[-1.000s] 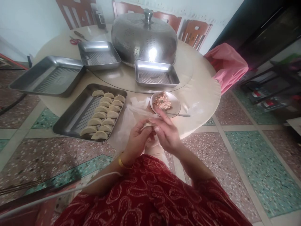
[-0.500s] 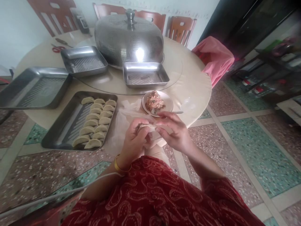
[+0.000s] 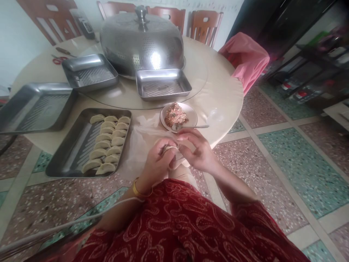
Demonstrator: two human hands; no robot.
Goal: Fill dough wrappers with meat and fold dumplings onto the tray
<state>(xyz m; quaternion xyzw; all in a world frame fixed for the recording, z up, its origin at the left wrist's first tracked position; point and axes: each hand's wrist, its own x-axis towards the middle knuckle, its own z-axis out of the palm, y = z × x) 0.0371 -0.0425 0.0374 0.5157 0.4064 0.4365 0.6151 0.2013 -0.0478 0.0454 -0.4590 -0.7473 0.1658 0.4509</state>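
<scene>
My left hand (image 3: 157, 163) and my right hand (image 3: 196, 151) meet just below the table's near edge, both pinched on one pale dumpling (image 3: 170, 149) whose folded rim shows between the fingertips. Just beyond the hands stands a small plate (image 3: 191, 113) with a heap of pinkish filling (image 3: 175, 114), and a spoon (image 3: 195, 126) rests on its near edge. To the left lies a steel tray (image 3: 68, 160) holding several finished dumplings (image 3: 108, 143) in two rows. A thin sheet of plastic or paper (image 3: 139, 142) lies between that tray and my hands.
The round beige table (image 3: 220, 92) also carries three empty steel trays (image 3: 32, 109) (image 3: 88, 71) (image 3: 163, 83), a large perforated steel dome cover (image 3: 141, 40) and red scissors (image 3: 57, 60). Wooden chairs (image 3: 205, 27) stand behind; a pink cloth (image 3: 247, 56) hangs at right. Tiled floor all around.
The view has swung to the right, so everything sits further left in the picture. My hands stay together on the dumpling, the fingers shifting along its rim.
</scene>
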